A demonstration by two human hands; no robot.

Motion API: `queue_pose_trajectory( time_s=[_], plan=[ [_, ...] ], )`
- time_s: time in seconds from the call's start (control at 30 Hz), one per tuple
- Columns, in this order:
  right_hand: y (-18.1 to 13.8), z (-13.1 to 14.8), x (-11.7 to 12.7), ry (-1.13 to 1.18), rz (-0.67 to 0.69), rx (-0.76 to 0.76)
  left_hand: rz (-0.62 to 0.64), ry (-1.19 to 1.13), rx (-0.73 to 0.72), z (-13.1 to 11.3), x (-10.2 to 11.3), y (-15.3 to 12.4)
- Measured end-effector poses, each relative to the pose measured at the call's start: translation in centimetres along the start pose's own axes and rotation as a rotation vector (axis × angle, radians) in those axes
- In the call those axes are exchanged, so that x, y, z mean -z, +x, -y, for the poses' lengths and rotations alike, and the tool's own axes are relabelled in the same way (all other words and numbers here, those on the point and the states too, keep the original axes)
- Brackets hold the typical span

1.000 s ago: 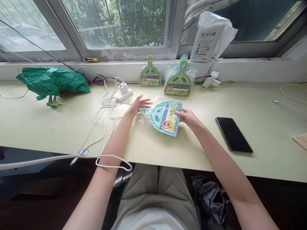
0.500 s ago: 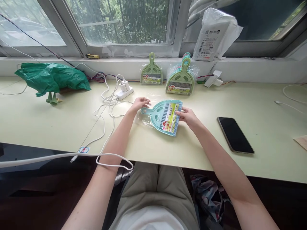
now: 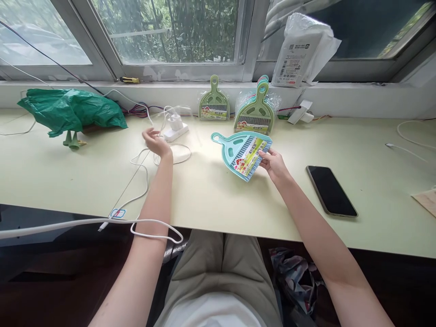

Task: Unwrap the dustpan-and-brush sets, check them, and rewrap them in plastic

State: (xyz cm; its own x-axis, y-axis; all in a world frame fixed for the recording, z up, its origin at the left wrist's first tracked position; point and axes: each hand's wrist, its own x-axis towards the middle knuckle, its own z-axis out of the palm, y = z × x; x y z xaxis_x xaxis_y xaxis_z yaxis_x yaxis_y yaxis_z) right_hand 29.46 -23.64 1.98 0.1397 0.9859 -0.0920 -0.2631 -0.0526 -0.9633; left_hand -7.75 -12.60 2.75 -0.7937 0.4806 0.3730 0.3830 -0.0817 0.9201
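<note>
My right hand (image 3: 273, 164) grips the brush end of a teal mini dustpan-and-brush set (image 3: 241, 153) with a colourful label. It holds the set tilted a little above the pale green table (image 3: 211, 195), handle pointing up-left. My left hand (image 3: 155, 141) is off to the left over the white cables (image 3: 147, 170), near the white charger (image 3: 175, 126). Its fingers are curled and slightly blurred; what they hold, perhaps clear wrap, I cannot make out.
A green dustpan set (image 3: 214, 102) and a wrapped stack of more sets (image 3: 255, 111) lean against the window ledge. A black phone (image 3: 331, 190) lies at the right. A green plastic bag (image 3: 71, 111) sits far left, and a white parcel (image 3: 299, 50) on the sill.
My left hand has left the set's handle and pulled away to the left over the cables. My right hand has lifted the teal set and shifted it right; no clear wrap shows around it now.
</note>
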Motion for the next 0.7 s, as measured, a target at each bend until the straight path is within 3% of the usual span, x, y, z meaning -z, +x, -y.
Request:
queue_pose_trajectory(
  time_s=[0.2, 0.3, 0.4, 0.5, 0.6, 0.7],
  plan=[
    [0.0, -0.3, 0.0, 0.013, 0.002, 0.014, -0.354, 0.259, 0.145, -0.7, 1.5, -0.4],
    [0.1, -0.5, 0.0, 0.013, -0.014, 0.018, -0.334, 0.248, -0.095, -1.6, 0.9, -2.3],
    [0.1, -0.7, 0.0, 0.022, -0.029, 0.023, -0.038, 0.049, -0.293, -2.3, -0.7, -5.2],
    [0.2, -1.0, 0.0, 0.034, -0.043, 0.028, 0.383, -0.209, -0.292, -2.6, -2.7, -8.8],
    [0.4, -1.3, 0.0, 0.059, -0.061, 0.052, 0.860, -0.416, -0.008, -2.9, -4.1, -12.3],
    [0.6, -1.6, 0.1, 0.091, -0.059, 0.071, 1.299, -0.447, 0.270, -3.0, -4.2, -14.6]
  ],
)
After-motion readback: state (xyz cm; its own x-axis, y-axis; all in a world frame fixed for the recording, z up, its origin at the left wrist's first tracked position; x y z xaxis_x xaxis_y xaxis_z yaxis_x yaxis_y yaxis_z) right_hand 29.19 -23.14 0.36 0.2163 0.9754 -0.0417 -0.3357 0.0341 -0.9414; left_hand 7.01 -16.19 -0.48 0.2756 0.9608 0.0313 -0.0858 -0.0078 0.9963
